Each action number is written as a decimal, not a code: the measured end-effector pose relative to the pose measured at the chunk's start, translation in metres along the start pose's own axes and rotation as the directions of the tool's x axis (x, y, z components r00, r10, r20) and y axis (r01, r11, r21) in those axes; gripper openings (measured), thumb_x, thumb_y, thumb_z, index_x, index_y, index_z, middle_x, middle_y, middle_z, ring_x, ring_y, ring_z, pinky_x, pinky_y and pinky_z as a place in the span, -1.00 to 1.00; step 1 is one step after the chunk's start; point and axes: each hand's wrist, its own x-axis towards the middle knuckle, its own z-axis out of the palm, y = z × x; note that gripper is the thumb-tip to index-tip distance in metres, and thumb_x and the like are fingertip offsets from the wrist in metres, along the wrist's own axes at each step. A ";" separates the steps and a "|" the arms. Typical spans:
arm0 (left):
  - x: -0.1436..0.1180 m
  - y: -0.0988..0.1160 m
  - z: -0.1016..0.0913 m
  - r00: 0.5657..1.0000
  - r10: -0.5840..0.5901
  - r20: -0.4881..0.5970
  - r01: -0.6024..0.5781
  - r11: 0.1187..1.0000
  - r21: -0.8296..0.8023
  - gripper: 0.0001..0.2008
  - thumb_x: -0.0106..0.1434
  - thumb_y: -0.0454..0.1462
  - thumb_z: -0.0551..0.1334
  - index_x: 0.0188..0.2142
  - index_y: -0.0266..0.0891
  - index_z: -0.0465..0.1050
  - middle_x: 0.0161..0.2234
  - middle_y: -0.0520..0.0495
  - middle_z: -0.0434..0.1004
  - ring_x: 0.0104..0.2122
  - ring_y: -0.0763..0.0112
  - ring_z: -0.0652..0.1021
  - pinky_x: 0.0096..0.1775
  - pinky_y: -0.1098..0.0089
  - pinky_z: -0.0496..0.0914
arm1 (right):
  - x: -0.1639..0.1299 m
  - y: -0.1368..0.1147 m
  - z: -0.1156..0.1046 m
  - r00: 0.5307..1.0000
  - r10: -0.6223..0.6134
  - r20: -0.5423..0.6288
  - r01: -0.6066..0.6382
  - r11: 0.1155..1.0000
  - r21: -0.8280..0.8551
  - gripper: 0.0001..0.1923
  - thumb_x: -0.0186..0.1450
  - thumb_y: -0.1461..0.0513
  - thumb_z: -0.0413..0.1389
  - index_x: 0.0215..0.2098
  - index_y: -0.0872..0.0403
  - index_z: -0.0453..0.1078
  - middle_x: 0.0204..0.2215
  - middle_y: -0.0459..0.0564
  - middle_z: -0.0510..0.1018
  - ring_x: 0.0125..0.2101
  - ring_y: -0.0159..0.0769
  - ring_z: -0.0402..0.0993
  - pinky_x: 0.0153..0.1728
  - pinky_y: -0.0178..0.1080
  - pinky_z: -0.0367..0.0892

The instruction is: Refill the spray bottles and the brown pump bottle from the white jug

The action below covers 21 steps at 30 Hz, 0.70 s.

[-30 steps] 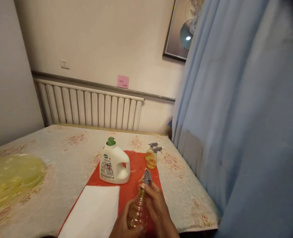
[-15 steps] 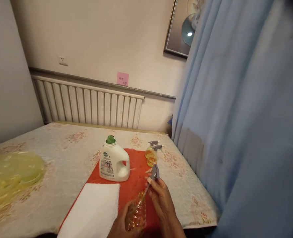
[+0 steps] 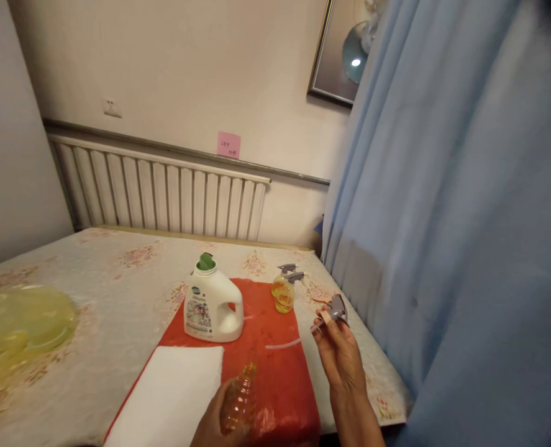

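My left hand (image 3: pixel 217 419) is wrapped round a ribbed amber see-through bottle (image 3: pixel 240 400), whose narrow neck stands uncovered. Off to the right, my right hand (image 3: pixel 343 360) grips a grey trigger spray head (image 3: pixel 336 310) between thumb and fingers. A pale thin tube (image 3: pixel 283 344) shows over the red cloth, between the bottle and the spray head; it seems to run from the spray head. Beyond it, two small spray bottles (image 3: pixel 284 298) with yellow liquid and grey heads stand close together. A white jug (image 3: pixel 214 310) with a green spout stands left of them.
A white sheet (image 3: pixel 173 394) lies on the red cloth (image 3: pixel 279 397) at front left. The floral-covered table (image 3: pixel 130 298) also bears a translucent yellow object (image 3: pixel 28 329) at far left. A blue curtain (image 3: pixel 443 217) hangs along the right; a radiator (image 3: pixel 163 186) lines the wall.
My right hand has drawn the spray head and its tube out of the bottle's neck and moved right. The bottle in my left hand has shifted slightly left.
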 end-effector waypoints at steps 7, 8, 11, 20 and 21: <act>0.021 -0.019 -0.017 0.990 0.037 -0.137 -0.043 0.998 -0.044 -0.18 -0.13 0.11 0.36 0.07 -0.16 0.19 0.12 -0.26 0.40 0.13 -0.08 0.42 0.09 0.07 0.39 | 0.019 0.034 -0.024 0.977 0.211 0.038 -0.210 0.977 -0.029 -0.70 -0.03 0.27 0.39 -0.32 0.09 0.50 -0.38 -0.07 0.61 -0.42 -0.39 0.50 -0.37 -0.35 0.40; 0.026 -0.023 -0.020 0.988 0.050 -0.148 -0.057 0.997 -0.046 -0.17 -0.13 0.12 0.37 0.06 -0.16 0.19 0.13 -0.25 0.39 0.14 -0.09 0.40 0.10 0.06 0.38 | 0.023 0.044 -0.028 0.965 0.261 0.037 -0.260 0.965 -0.038 -0.72 -0.03 0.28 0.39 -0.35 0.10 0.49 -0.39 -0.07 0.62 -0.42 -0.40 0.50 -0.36 -0.37 0.39; 0.043 -0.033 -0.026 0.989 0.084 -0.120 -0.090 0.995 -0.051 -0.16 -0.14 0.14 0.37 0.06 -0.15 0.19 0.12 -0.24 0.40 0.18 -0.12 0.34 0.16 0.04 0.31 | 0.036 0.079 -0.037 0.930 0.367 -0.004 -0.367 0.927 -0.077 -0.77 -0.06 0.29 0.35 -0.43 0.11 0.47 -0.47 -0.06 0.62 -0.49 -0.40 0.50 -0.42 -0.37 0.36; 0.098 -0.051 -0.046 0.980 0.082 0.181 -0.070 0.995 -0.075 -0.10 -0.14 0.17 0.35 0.13 -0.17 0.20 0.20 -0.27 0.33 0.24 -0.13 0.26 0.25 0.02 0.16 | 0.088 0.167 -0.031 0.850 0.524 -0.060 -0.522 0.820 -0.236 -0.79 -0.09 0.30 0.12 -0.42 0.11 0.45 -0.62 -0.06 0.55 -0.73 -0.47 0.26 -0.62 -0.41 0.18; 0.102 -0.050 -0.048 0.969 0.089 0.229 -0.071 0.994 -0.088 -0.12 -0.12 0.15 0.35 0.14 -0.17 0.21 0.20 -0.27 0.32 0.24 -0.12 0.26 0.24 0.03 0.16 | 0.093 0.174 -0.029 0.841 0.539 -0.057 -0.534 0.806 -0.256 -0.76 -0.08 0.30 0.11 -0.40 0.12 0.45 -0.63 -0.07 0.54 -0.74 -0.48 0.24 -0.62 -0.41 0.18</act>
